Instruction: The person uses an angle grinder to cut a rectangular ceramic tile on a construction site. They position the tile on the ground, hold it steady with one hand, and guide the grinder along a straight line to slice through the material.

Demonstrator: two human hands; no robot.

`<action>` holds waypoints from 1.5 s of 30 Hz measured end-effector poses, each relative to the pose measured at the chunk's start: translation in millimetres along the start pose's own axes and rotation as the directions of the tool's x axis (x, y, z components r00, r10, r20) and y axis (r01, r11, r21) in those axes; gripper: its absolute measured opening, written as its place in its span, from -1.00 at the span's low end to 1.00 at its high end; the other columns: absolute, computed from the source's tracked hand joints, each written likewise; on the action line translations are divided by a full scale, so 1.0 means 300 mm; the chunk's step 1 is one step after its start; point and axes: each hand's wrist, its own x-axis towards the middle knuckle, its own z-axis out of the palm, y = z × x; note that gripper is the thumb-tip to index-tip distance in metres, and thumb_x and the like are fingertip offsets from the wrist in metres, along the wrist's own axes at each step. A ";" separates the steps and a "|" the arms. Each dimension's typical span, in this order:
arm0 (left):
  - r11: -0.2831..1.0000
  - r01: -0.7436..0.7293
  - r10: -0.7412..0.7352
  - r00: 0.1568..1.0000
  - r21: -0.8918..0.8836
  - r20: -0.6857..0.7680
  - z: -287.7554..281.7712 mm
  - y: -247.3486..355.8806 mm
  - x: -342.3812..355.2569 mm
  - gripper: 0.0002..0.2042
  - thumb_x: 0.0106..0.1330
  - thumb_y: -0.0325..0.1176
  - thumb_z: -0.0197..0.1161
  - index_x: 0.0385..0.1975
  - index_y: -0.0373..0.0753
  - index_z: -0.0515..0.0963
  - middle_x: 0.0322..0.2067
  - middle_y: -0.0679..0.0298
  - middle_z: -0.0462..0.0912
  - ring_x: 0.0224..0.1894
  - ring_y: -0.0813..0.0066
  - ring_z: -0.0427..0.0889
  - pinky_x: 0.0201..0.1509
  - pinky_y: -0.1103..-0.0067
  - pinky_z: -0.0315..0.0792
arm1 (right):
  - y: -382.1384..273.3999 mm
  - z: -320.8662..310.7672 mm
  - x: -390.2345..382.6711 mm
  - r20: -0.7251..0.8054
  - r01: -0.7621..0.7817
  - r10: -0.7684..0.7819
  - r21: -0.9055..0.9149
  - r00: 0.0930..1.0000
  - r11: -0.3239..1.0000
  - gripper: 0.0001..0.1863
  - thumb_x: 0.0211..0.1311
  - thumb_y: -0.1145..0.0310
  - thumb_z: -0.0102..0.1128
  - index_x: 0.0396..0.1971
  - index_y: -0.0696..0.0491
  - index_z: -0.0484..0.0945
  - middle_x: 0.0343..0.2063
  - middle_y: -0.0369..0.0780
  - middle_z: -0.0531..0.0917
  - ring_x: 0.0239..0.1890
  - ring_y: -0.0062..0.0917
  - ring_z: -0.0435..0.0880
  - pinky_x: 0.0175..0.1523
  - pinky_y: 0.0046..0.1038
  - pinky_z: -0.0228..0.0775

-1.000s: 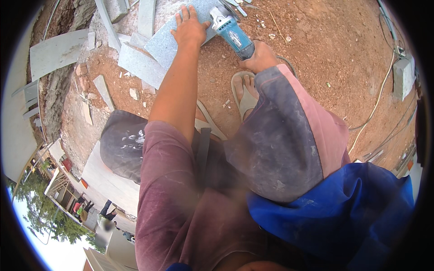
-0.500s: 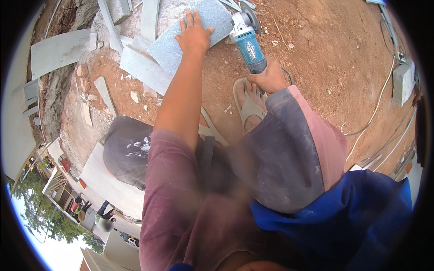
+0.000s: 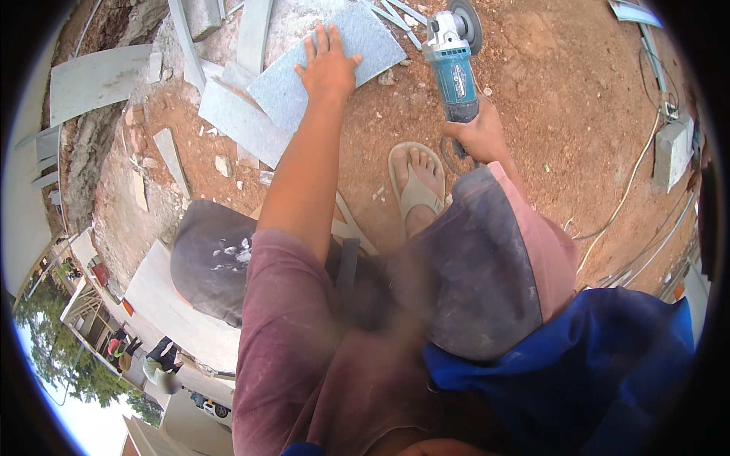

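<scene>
My left hand (image 3: 330,67) lies flat with fingers spread on a blue-grey stone tile (image 3: 372,47). Beneath that tile's near left side, another pale tile (image 3: 239,118) rests on the ground. In my right hand (image 3: 480,133) is a teal and grey angle grinder (image 3: 454,76), gripped around its dark rear body. Its cutting disc (image 3: 465,24) points away from me, to the right of the tile and apart from it. Whether the disc spins I cannot tell.
Thin offcut strips (image 3: 394,17) lie beyond the tile. More slabs (image 3: 99,82) and stone scraps are at the left. My sandalled foot (image 3: 418,178) stands near the grinder. A cable (image 3: 627,190) and a concrete block (image 3: 674,152) lie at the right. People (image 3: 161,361) are in the left background.
My right hand has moved the angle grinder to the right, away from the tile's edge. My left hand stays on the tile.
</scene>
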 end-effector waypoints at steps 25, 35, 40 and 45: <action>0.999 0.014 -0.016 0.999 0.046 0.042 -0.025 0.003 -0.003 -0.19 0.48 -0.04 0.25 0.64 0.06 -0.03 0.66 0.37 -0.17 0.67 0.22 -0.12 0.59 -0.12 0.04 | -0.187 0.197 0.116 0.146 0.116 -0.087 -0.197 0.985 0.974 -0.32 -0.25 0.23 0.52 -0.09 0.34 0.57 -0.27 0.14 0.73 -0.18 -0.03 0.77 0.03 -0.20 0.59; 1.000 0.019 -0.019 0.999 0.012 0.027 -0.021 0.006 0.000 -0.19 0.47 -0.02 0.25 0.63 0.09 -0.01 0.66 0.41 -0.16 0.67 0.24 -0.11 0.61 -0.12 0.00 | -0.122 0.190 0.122 0.153 0.090 -0.059 -0.210 0.987 0.973 -0.41 -0.26 0.23 0.51 -0.18 0.28 0.61 -0.32 0.10 0.74 -0.23 -0.09 0.77 -0.02 -0.23 0.59; 1.000 0.027 -0.027 0.999 -0.003 0.046 -0.032 0.019 -0.007 -0.18 0.46 0.00 0.26 0.63 0.08 0.00 0.66 0.41 -0.16 0.67 0.25 -0.12 0.61 -0.11 0.00 | -0.135 0.191 0.172 0.176 0.155 -0.112 -0.250 0.978 0.956 -0.39 -0.28 0.21 0.52 -0.19 0.28 0.61 -0.35 0.10 0.73 -0.23 -0.07 0.77 -0.02 -0.20 0.58; 1.000 0.022 -0.021 0.999 -0.016 0.024 -0.024 0.009 -0.007 -0.16 0.44 0.03 0.28 0.63 0.06 0.01 0.66 0.40 -0.16 0.67 0.24 -0.11 0.61 -0.11 0.01 | -0.153 0.213 0.223 0.173 0.200 -0.161 -0.239 0.972 0.950 -0.40 -0.29 0.20 0.52 -0.21 0.29 0.62 -0.35 0.11 0.73 -0.23 -0.05 0.76 -0.02 -0.19 0.58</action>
